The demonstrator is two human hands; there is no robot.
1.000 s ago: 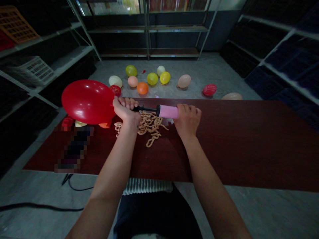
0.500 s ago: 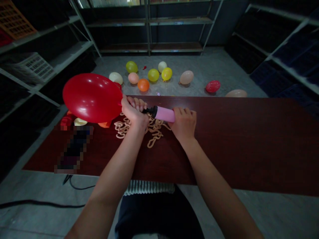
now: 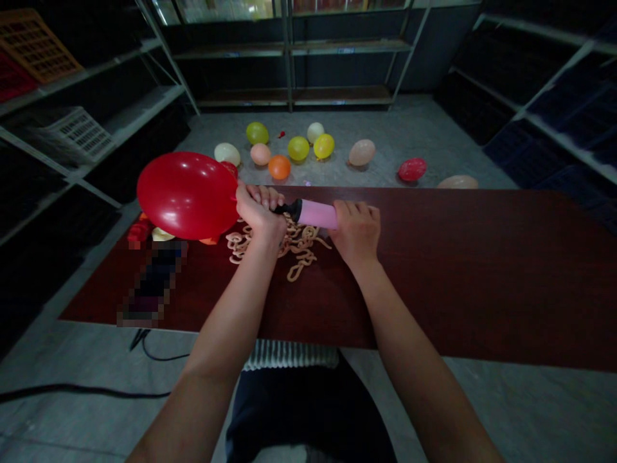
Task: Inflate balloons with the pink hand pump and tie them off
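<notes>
My left hand (image 3: 260, 209) is closed around the neck of an inflated red balloon (image 3: 187, 196) and the black nozzle end of a hand pump. The balloon extends left from my fist, above the table. My right hand (image 3: 357, 235) grips the pump's pink barrel (image 3: 317, 214), which lies nearly level between the hands. My fingers hide where the balloon neck meets the nozzle. Beneath my hands, a heap of beige, twisted, cord-like pieces (image 3: 301, 257) rests on the dark red-brown table (image 3: 463, 276).
Beyond the table, several balloons lie on the floor, among them an orange one (image 3: 279, 167) and a red one (image 3: 412, 170). A blurred-out dark flat object (image 3: 153, 283) and red uninflated pieces (image 3: 139, 230) lie at the table's left. Shelves (image 3: 289, 99) stand around; a black cable (image 3: 81, 390) crosses the floor.
The view has shifted slightly, so the table's left side appears farther right. The red balloon looks slightly smaller. Both hands keep their grips, with little change between them.
</notes>
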